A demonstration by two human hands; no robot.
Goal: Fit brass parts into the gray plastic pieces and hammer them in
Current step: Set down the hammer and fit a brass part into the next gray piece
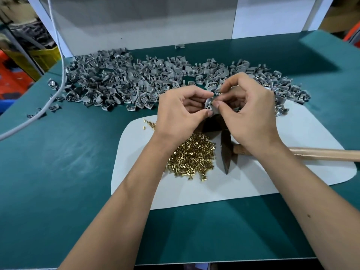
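My left hand (183, 110) grips a gray plastic piece (210, 104) above the white mat. My right hand (251, 110) pinches at that piece with thumb and forefinger; whatever is between the fingertips is too small to make out. Below the hands lies a heap of small brass parts (192, 154) on the mat. A hammer with a dark metal head (226, 151) and a wooden handle (321, 153) lies on the mat under my right wrist. A broad pile of gray plastic pieces (136, 82) spreads across the back of the table.
The white mat (253, 184) lies on a green table top (58, 172). A gray cable (58, 75) runs down the left side. A white panel (136, 26) stands at the back. A few brass parts (150, 124) lie loose at the mat's left corner.
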